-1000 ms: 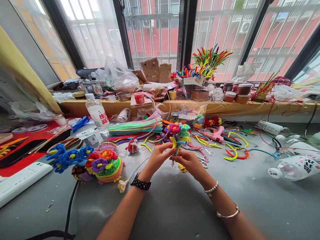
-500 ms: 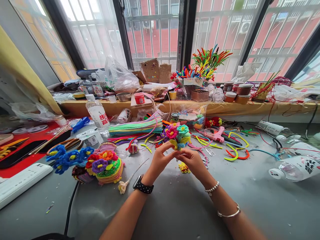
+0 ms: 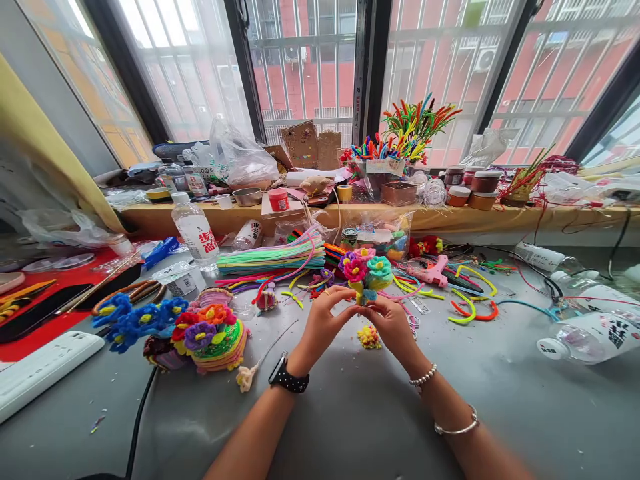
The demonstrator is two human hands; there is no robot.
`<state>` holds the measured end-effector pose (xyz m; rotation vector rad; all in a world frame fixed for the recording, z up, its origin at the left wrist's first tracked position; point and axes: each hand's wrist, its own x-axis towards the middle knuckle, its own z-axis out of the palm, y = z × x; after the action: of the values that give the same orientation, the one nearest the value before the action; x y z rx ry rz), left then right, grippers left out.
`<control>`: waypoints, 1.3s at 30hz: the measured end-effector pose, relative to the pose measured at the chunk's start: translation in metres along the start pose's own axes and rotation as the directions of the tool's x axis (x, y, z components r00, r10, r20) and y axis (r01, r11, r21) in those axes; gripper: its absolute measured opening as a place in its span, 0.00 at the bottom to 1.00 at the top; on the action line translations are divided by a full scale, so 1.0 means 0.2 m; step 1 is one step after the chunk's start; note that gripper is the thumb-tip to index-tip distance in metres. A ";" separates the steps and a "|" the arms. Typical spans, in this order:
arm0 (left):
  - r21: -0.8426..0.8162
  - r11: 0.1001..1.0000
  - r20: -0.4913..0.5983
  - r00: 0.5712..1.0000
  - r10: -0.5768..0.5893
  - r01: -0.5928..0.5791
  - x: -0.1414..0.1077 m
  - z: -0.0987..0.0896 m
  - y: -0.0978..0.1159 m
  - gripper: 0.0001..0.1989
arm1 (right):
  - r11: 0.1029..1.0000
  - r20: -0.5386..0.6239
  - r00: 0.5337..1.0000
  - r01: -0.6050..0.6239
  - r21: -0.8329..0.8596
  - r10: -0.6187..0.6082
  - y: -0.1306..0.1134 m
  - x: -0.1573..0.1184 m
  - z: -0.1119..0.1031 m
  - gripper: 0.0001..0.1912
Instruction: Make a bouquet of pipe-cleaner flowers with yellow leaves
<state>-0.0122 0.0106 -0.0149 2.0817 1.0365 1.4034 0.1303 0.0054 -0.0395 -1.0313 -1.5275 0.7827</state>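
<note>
A small bouquet of pipe-cleaner flowers (image 3: 367,268), with pink, purple and mint blooms, is held upright above the table. My left hand (image 3: 330,317) pinches its base between thumb and fingers. From the other side my right hand (image 3: 389,320) grips the same base, and the two thumbs nearly meet. The fingertips hide the bottom of the bouquet. Below and between the hands lies a yellow and red fuzzy piece (image 3: 369,337). Left of my left wrist rests a cream flower (image 3: 246,377) on a thin stem.
Blue flowers (image 3: 143,319) and a green-topped flower cake (image 3: 220,347) stand at left, near a white power strip (image 3: 50,373). Behind the hands are a bundle of pastel pipe cleaners (image 3: 273,253) and a pink glue gun (image 3: 433,272). Plastic bottles (image 3: 595,339) lie at right.
The bouquet has turned slightly in my fingers, so its pink and mint blooms face me more. The yellow part shows less. Both hands keep their hold in nearly the same place.
</note>
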 end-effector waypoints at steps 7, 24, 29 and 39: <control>0.135 0.985 -0.229 0.964 0.137 -0.109 -0.02 -0.02 0.05 0.23 | 1.000 0.013 1.000 -0.012 -0.019 0.013 0.00 0.00 0.00 0.08; -0.383 0.828 0.175 0.912 -0.370 0.410 0.00 0.01 0.04 0.20 | 0.996 0.077 0.993 -0.083 -0.038 0.086 -0.08 -0.01 0.00 0.10; -0.474 0.724 0.328 0.864 -0.383 0.501 -0.01 0.02 0.07 0.13 | 0.995 0.142 0.986 -0.088 -0.036 0.092 -0.11 -0.01 -0.01 0.12; -0.540 0.687 0.202 0.868 -0.453 0.485 -0.02 0.04 0.08 0.13 | 0.996 0.156 0.983 -0.091 -0.011 0.091 -0.12 -0.01 0.00 0.13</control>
<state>-0.0008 -0.0013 -0.0090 1.2785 0.8869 1.1855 0.1247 -0.0068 -0.0199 -1.0689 -1.6238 0.9440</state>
